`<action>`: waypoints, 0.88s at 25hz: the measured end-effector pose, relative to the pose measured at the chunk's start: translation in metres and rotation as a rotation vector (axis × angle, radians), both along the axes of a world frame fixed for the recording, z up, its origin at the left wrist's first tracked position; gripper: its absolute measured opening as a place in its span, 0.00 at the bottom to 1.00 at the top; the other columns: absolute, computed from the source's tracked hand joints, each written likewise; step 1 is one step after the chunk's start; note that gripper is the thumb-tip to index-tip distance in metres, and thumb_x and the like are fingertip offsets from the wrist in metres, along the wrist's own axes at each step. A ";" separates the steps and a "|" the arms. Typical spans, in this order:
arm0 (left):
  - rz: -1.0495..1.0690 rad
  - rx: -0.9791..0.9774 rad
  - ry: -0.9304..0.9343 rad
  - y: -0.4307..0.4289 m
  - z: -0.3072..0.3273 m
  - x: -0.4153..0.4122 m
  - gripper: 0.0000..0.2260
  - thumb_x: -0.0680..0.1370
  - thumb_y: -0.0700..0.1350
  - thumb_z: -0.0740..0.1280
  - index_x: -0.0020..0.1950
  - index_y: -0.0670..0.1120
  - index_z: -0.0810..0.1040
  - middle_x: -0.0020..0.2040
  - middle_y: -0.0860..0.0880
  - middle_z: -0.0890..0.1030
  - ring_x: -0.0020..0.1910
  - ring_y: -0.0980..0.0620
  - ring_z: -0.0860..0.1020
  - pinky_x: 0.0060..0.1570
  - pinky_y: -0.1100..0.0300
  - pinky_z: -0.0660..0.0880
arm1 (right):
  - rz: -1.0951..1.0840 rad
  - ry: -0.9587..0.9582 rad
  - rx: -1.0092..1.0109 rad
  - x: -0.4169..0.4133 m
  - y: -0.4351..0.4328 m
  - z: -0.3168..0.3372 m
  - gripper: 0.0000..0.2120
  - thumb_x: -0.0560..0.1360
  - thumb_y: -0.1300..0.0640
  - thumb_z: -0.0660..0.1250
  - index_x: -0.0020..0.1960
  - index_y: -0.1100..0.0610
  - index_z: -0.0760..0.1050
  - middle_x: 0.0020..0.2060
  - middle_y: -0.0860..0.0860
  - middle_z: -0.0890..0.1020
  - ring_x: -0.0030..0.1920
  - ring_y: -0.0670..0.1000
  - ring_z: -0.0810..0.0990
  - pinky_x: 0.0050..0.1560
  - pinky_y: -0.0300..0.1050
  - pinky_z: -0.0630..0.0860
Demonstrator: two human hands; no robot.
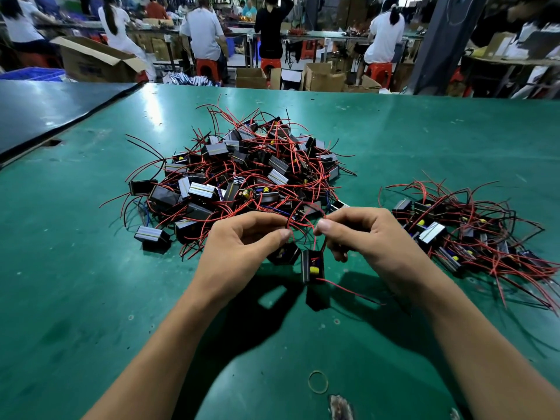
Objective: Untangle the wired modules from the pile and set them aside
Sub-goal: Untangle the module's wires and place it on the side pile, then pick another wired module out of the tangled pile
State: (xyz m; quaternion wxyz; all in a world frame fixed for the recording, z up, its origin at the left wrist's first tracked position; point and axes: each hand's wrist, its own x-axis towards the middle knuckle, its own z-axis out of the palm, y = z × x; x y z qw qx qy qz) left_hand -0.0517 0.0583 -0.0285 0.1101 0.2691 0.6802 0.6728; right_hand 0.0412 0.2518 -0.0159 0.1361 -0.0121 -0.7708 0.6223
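Note:
A big pile of black box modules with tangled red and black wires lies in the middle of the green table. In front of it my left hand pinches red wires between thumb and fingers. My right hand pinches wires too, a short gap away. Below the hands a black module with a yellow part hangs upright from these wires. A second module sits just behind it, partly hidden by my left hand. A smaller heap of separated modules lies to the right.
A rubber band lies near the table's front edge, beside a worn patch. A darker table adjoins at the far left. Beyond the far edge stand cardboard boxes, red stools and several seated people at benches.

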 end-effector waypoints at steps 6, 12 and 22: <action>0.085 0.121 -0.016 0.002 0.002 -0.001 0.11 0.75 0.36 0.72 0.56 0.45 0.83 0.50 0.51 0.87 0.51 0.57 0.84 0.50 0.70 0.77 | -0.213 0.231 -0.142 0.000 0.010 0.006 0.06 0.75 0.54 0.71 0.43 0.56 0.85 0.29 0.51 0.78 0.29 0.50 0.73 0.33 0.38 0.72; 0.085 0.088 0.007 0.003 -0.001 0.000 0.12 0.76 0.37 0.71 0.58 0.48 0.82 0.52 0.55 0.86 0.54 0.59 0.83 0.53 0.70 0.76 | -0.646 0.455 -0.221 0.001 0.023 0.014 0.07 0.80 0.60 0.68 0.44 0.57 0.82 0.26 0.47 0.77 0.27 0.47 0.74 0.33 0.38 0.72; 0.079 0.018 0.023 0.004 -0.004 0.002 0.08 0.76 0.38 0.72 0.52 0.49 0.85 0.47 0.54 0.86 0.48 0.58 0.84 0.48 0.70 0.76 | -1.030 0.436 -0.361 0.007 0.070 0.007 0.10 0.82 0.57 0.64 0.42 0.54 0.77 0.32 0.47 0.79 0.35 0.48 0.82 0.42 0.45 0.80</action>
